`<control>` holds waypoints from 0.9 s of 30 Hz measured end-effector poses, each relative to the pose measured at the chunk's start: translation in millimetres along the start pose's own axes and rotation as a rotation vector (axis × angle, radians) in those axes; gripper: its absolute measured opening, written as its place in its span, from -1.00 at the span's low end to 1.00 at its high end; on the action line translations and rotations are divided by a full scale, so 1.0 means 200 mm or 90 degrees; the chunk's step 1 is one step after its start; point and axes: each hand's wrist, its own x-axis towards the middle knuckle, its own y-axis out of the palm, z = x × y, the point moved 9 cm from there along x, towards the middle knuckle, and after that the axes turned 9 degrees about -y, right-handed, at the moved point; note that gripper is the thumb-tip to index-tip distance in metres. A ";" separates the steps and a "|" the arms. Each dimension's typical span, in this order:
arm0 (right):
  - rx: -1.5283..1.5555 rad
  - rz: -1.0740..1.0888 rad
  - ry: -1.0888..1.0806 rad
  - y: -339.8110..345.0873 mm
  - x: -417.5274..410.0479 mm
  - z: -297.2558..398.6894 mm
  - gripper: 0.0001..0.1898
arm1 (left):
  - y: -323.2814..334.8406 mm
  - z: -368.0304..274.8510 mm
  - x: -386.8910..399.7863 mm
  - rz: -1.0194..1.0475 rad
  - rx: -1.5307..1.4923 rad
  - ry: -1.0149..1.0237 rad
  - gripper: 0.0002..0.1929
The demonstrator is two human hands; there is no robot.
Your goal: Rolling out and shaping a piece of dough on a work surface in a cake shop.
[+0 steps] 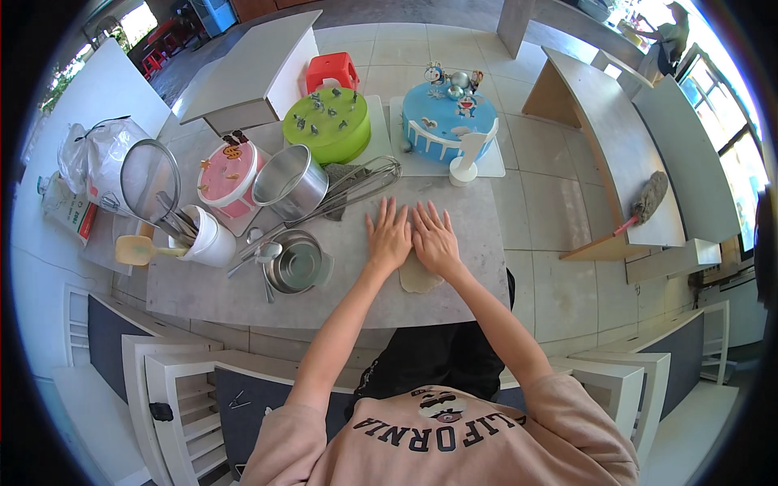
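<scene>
A flat, pale piece of dough (419,280) lies on the grey tabletop before me, its near part showing below my hands. My left hand (389,242) is palm down with the fingers spread, at the dough's upper left. Beside it, my right hand (436,243) lies palm down with fingers apart, over the dough's upper right part. The hands almost touch at the thumbs and hide the dough's far side. Left of them are a balloon whisk (364,186), a steel bowl (295,262) with spoons against it, and a tilted metal pot (290,183).
A green cake (328,124), a blue cake (450,118) and a pink cake (228,173) stand at the back. A white tub (209,238) of utensils, a sieve (150,178) and plastic bags (106,155) crowd the left. A grey cloth (337,209) lies under the whisk.
</scene>
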 end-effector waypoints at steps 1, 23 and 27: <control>0.030 -0.003 0.017 -0.02 -0.03 0.01 -0.46 | -0.01 -0.04 -0.03 0.023 -0.012 0.024 -0.59; 0.166 0.059 -0.025 -0.23 -0.48 0.23 -0.21 | -0.14 -0.13 -0.48 0.061 -0.092 0.173 -0.52; 0.180 0.052 -0.021 -0.23 -0.53 0.24 -0.16 | -0.15 -0.12 -0.52 0.060 -0.086 0.170 -0.53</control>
